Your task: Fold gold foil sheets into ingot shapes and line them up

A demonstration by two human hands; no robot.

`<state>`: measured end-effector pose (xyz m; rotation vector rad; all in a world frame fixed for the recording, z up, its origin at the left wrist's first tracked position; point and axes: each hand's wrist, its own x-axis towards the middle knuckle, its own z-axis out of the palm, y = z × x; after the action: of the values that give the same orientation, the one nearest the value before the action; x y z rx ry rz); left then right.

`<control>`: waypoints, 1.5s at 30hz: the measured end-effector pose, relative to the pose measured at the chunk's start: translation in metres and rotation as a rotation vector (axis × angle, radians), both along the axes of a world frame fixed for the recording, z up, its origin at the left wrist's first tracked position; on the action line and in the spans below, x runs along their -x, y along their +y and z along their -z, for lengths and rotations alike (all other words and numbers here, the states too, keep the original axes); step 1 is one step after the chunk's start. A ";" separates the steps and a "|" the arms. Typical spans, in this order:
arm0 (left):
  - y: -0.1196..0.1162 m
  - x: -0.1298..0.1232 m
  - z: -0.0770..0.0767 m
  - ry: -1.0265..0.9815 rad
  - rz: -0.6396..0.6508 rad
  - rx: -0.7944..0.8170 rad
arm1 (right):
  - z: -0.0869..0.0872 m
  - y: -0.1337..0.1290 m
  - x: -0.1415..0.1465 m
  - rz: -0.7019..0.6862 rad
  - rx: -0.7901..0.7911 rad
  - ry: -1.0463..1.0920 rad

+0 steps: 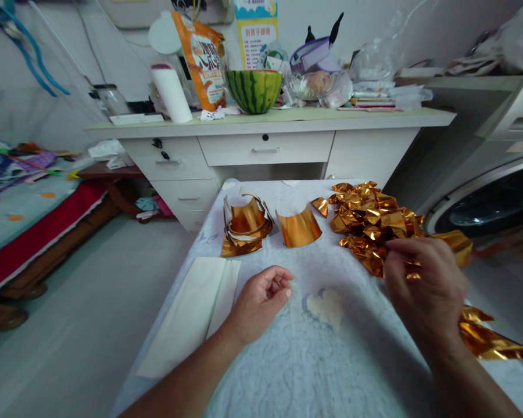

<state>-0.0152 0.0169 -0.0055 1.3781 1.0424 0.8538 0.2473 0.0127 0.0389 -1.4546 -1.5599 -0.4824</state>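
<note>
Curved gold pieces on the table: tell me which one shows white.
The coiled piece on the left, with white among its gold; the single curved sheet to its right shows only gold.

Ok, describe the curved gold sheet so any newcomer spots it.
Find the pale blue tablecloth. Toward its far end, the shiny curved gold sheet sits between a gold-and-white coiled bundle and a crumpled gold foil heap. Unlike them, it is one smooth curve.

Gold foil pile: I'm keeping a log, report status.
Left hand loosely curled, nothing visible in it. Right hand by foil pile, grip unclear. Pile crumpled; curved gold sheet left of it.
</note>
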 end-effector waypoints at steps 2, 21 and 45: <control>0.000 0.000 0.000 0.010 -0.001 -0.002 | 0.010 0.003 0.013 -0.145 0.110 -0.054; 0.001 -0.003 0.000 0.036 -0.013 -0.007 | 0.031 0.083 0.050 -0.048 0.505 -0.024; 0.000 -0.002 0.002 0.026 -0.004 -0.009 | 0.017 0.082 0.044 0.088 0.522 -0.155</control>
<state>-0.0135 0.0170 -0.0077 1.3984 1.0628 0.8461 0.2030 0.0948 0.0215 -1.9209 -1.8398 -0.2487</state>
